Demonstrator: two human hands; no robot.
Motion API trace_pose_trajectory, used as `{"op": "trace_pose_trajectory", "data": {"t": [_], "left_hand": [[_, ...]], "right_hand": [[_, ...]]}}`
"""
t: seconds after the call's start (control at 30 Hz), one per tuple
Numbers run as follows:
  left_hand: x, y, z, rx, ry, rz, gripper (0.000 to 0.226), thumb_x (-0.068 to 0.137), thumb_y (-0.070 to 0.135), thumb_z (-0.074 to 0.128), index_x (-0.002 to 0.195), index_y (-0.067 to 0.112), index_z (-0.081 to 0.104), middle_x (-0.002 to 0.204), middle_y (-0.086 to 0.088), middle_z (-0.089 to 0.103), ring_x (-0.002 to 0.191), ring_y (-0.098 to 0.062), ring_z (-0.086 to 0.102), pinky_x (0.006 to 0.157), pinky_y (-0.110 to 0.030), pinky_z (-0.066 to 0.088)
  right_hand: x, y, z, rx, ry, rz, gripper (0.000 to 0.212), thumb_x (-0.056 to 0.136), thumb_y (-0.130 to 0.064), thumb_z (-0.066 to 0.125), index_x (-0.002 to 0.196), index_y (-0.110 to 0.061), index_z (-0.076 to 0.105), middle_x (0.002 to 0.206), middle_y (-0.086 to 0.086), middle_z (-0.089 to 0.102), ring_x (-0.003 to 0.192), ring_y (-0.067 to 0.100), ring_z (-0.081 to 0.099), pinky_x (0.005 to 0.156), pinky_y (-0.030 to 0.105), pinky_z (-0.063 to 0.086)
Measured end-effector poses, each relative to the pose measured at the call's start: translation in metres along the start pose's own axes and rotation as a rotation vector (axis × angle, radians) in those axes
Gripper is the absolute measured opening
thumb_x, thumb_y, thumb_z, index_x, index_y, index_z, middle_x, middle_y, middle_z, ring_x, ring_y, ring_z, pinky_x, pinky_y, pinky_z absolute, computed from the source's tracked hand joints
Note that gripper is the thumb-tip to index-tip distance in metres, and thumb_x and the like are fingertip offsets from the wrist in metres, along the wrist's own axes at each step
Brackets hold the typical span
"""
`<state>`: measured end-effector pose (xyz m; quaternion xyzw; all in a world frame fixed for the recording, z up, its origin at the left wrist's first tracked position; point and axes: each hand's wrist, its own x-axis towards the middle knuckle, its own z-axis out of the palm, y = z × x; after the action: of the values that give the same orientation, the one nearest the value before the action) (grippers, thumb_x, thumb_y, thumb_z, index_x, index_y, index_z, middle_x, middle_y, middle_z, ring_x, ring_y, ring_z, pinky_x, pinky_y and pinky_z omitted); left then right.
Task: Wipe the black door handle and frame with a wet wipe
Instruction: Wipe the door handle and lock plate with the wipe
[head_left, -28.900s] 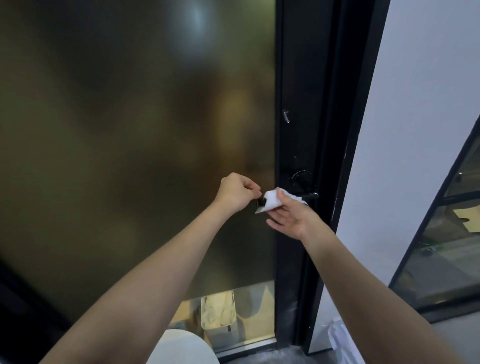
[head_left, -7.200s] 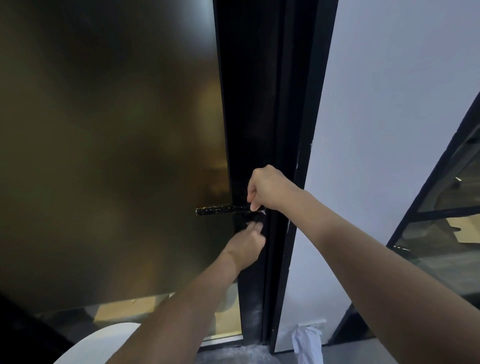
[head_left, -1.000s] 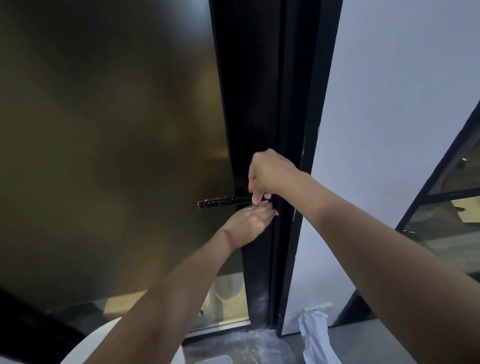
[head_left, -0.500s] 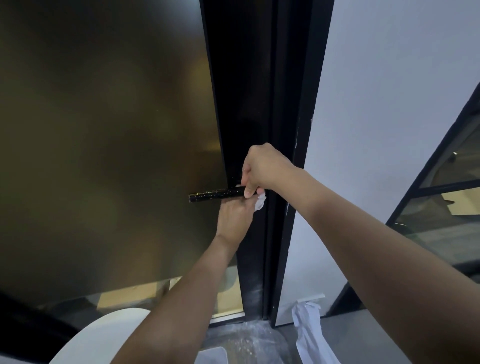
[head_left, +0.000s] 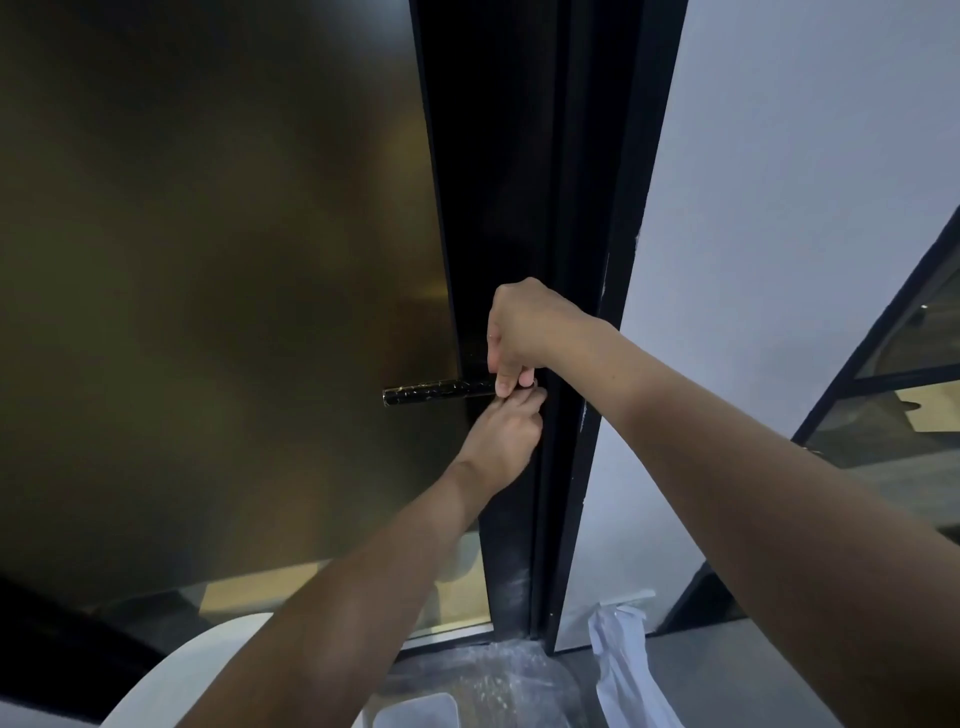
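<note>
Right grip: the right hand (head_left: 524, 332) comes in from the upper right with its back to the camera. Its fingers curl downward and are clenched round the inner end of the door handle.
Left grip: the left hand (head_left: 506, 436) reaches up from below. Its fingers are bunched, with the tips just under the right hand's fingertips, and they pinch the wet wipe against the root of the handle.
Wet wipe (head_left: 535, 383): only a small pale sliver shows, between the two hands. The rest is hidden by the fingers.
Door handle (head_left: 436, 392): a glossy black lever, lying level. It sticks out to the left from the hands, across the edge of the glass, and its free end is bare.
Door frame (head_left: 498, 182): a black upright running from top to bottom behind both hands. More black uprights stand just to its right, and pale streaks show low down near the floor.
Glass panel (head_left: 208, 260): frosted and dark brownish, filling the view left of the frame. A clearer strip runs along its bottom.
Wall (head_left: 805, 156): plain white, just right of the frame.
Window (head_left: 909, 374): black-framed glazing at the far right edge.
Floor (head_left: 701, 675): grey.
Plastic wrap (head_left: 483, 680): clear and crumpled, at the foot of the door.
White sheet (head_left: 618, 665): crumpled, at the foot of the wall.
White rounded object (head_left: 171, 675): at lower left, partly behind the left forearm. I cannot tell what it is.
</note>
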<state>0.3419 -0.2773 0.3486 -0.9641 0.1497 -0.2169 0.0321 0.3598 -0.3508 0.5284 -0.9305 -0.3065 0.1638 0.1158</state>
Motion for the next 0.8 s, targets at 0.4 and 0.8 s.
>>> {"op": "trace_pose_trajectory", "data": {"t": [0.4,0.8], "left_hand": [[-0.034,0.005,-0.013,-0.344,0.247,-0.451,0.046,0.077,-0.013,0.061,0.118,0.009,0.062,0.102,-0.015,0.063,0.087,-0.023,0.065,0.082,-0.025,0.053],[-0.004,-0.019,-0.006,-0.039,-0.003,0.010,0.053,0.059,-0.014,0.068,0.108,0.004,0.066,0.095,-0.007,0.070,0.073,-0.020,0.069,0.058,-0.028,0.059]], "right_hand": [[0.009,0.002,0.003,-0.129,0.025,-0.046,0.052,0.063,-0.026,0.085,0.109,-0.012,0.067,0.108,0.004,0.068,0.101,0.023,0.064,0.089,0.036,0.055],[0.011,0.004,0.005,-0.137,0.036,-0.052,0.049,0.060,-0.026,0.086,0.105,-0.012,0.070,0.106,0.004,0.069,0.099,0.022,0.066,0.087,0.037,0.056]]}}
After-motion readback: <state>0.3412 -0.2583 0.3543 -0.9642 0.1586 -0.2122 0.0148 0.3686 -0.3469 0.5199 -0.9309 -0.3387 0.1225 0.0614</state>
